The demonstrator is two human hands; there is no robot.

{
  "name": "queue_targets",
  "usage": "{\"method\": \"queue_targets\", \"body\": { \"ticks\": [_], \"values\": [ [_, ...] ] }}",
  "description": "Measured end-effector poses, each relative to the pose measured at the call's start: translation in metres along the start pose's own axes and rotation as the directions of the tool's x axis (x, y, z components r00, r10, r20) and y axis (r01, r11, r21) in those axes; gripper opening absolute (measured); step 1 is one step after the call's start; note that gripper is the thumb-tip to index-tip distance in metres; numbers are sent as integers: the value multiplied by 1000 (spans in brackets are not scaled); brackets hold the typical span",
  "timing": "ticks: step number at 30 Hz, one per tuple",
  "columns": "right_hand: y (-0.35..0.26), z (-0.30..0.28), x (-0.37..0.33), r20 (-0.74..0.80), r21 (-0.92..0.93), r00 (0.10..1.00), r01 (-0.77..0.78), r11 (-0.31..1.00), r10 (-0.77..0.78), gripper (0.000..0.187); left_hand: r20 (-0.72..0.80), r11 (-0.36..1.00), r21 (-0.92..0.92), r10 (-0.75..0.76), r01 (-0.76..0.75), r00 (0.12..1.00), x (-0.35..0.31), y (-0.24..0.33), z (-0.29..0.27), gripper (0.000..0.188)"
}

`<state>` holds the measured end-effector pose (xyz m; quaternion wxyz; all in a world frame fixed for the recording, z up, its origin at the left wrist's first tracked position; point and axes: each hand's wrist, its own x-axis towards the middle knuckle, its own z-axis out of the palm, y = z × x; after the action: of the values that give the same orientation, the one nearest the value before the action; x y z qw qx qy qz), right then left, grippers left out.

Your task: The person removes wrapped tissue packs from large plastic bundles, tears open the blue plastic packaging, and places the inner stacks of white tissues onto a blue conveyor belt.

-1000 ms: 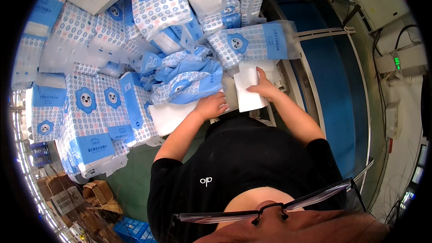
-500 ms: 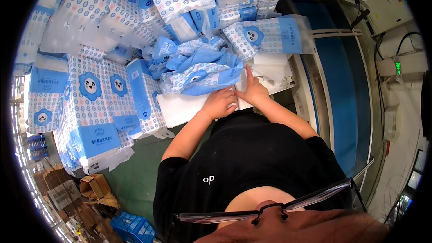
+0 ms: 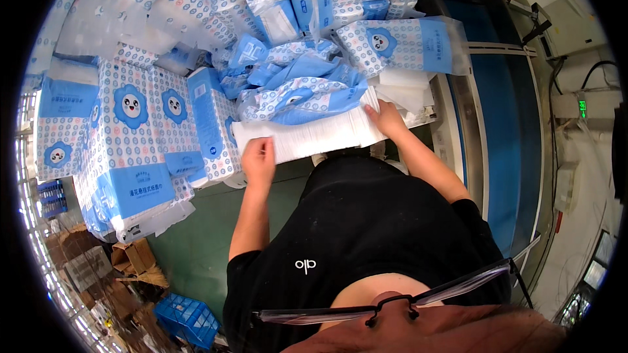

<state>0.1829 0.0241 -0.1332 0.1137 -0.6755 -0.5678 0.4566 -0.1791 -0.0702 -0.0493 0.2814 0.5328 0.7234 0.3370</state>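
A long stack of white tissues (image 3: 314, 136) lies crosswise in front of me, its layered edge facing my body. At its left end my left hand (image 3: 260, 160) is closed, fingers curled against the near corner. My right hand (image 3: 387, 119) grips the right end, thumb on the near side; its other fingertips are partly hidden. Behind the stack, touching its back edge, sits a crumpled heap of blue-and-white printed plastic wrappers (image 3: 294, 95). A flat printed tissue pack (image 3: 399, 46) rests beyond my right hand.
Several printed tissue packs (image 3: 131, 124) are piled at the left and far side. White loose paper (image 3: 409, 95) lies right of the stack. A blue conveyor belt (image 3: 500, 144) runs along the right. Blue crate (image 3: 186, 319) and cardboard boxes (image 3: 134, 256) stand on the green floor (image 3: 203, 242).
My hands have parted from the middle of the stack: the left went to its left end, the right to its right end. The view has shifted slightly.
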Motion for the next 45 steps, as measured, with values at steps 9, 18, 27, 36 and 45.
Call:
{"method": "queue_targets", "body": {
  "ticks": [9, 18, 27, 36, 45],
  "values": [
    [-61, -30, -26, 24, -472, 990, -112, 874, 140, 82, -264, 765, 620, -8, 176, 965, 10, -18, 19, 75],
    [-19, -80, 10, 91, -310, 990, -72, 948, 105, 87, 141, 902, 64, -433, 428, 890, 20, -46, -2, 89],
    [-37, -67, -18, 128, -188, 982, 162, 969, -140, 107, 162, 955, -164, -222, 248, 961, -1, -70, 23, 58],
    [18, -58, -44, -212, 266, 893, 443, 856, -396, 127, 53, 775, -632, 26, 14, 998, -9, -73, 20, 97],
    [11, -55, -56, -528, 36, 707, 572, 819, -470, 111, 24, 873, -485, 67, -46, 997, 7, -80, 20, 110]
  ]
}}
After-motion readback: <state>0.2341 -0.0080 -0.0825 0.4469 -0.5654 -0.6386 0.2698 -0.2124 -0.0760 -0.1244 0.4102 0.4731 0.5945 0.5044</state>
